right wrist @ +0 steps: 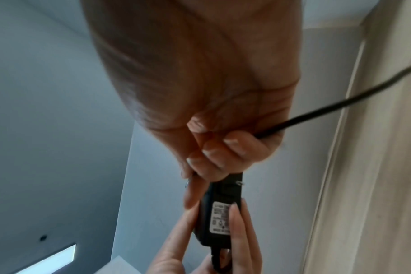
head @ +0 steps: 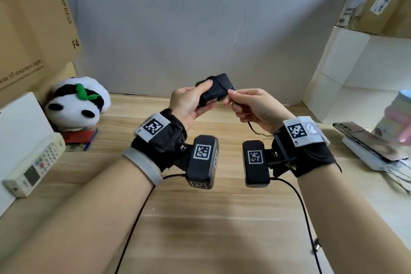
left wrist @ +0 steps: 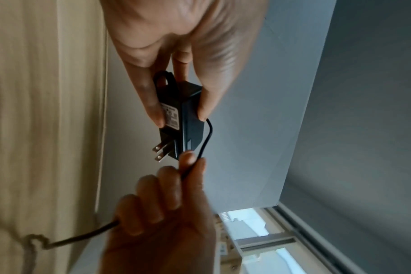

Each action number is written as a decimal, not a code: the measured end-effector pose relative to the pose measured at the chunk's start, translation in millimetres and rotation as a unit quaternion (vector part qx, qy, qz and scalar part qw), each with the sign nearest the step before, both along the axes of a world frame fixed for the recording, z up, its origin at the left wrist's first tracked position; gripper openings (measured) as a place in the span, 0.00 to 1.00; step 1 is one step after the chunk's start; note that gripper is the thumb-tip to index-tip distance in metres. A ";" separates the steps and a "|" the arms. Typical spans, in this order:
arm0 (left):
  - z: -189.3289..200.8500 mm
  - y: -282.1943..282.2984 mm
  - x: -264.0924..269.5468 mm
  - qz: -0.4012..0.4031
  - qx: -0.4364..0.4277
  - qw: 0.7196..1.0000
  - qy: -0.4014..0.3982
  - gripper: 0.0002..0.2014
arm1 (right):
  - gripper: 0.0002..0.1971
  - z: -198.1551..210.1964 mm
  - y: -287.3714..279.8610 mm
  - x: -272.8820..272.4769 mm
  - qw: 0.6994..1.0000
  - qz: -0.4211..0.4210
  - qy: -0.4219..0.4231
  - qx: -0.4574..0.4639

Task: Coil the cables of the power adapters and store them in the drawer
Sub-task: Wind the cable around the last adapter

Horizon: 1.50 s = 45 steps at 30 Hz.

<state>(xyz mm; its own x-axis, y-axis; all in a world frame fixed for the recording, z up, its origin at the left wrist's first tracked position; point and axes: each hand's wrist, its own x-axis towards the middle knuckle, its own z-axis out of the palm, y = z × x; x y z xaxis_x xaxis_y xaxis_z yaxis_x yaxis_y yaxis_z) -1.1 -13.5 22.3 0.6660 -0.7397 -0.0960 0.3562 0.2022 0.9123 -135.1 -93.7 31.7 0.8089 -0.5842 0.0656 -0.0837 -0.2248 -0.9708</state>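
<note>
Plush panda [head: 76,101], remote control [head: 35,164], cardboard boxes [head: 33,22], phone [head: 369,140].

right hand [right wrist: 223,148] — fist round cable [right wrist: 340,103] | left hand [right wrist: 223,241] — grips adapter [right wrist: 221,213]

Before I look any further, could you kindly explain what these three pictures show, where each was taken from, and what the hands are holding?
There is no machine here: a person works with two bare hands, wearing a camera on the head and one strapped to each wrist. The big picture is the head view, looking down at a wooden desk. The other two look along each hand from the wrist.

The left hand grips a black power adapter, with its metal prongs showing in the left wrist view. The right hand pinches the adapter's thin black cable close to the body, the rest trailing away.

On the desk lie a panda plush toy, a remote control and a phone on a white box.
</note>
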 end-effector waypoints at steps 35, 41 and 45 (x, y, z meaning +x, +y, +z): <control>-33.5 -18.3 5.8 -0.069 -0.060 0.992 0.082 0.09 | 0.11 -72.8 -49.6 8.7 0.990 0.004 -0.042 0.133; -29.5 -12.2 3.1 -0.153 -0.012 0.983 -0.101 0.10 | 0.25 -57.5 -50.1 2.9 0.991 -0.046 -0.052 0.118; -29.3 -10.0 0.5 -0.144 0.000 0.971 -0.189 0.07 | 0.18 -45.3 -46.8 0.5 0.994 -0.073 -0.037 0.072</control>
<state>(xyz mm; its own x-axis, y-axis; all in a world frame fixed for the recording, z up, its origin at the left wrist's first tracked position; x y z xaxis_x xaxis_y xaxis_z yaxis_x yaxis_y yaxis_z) -0.6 -23.5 -7.1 0.4188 -0.9006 0.1163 0.0370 0.1449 0.9888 -134.6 -140.5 -13.6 0.7114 -0.7022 0.0287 -0.0321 -0.0733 -0.9968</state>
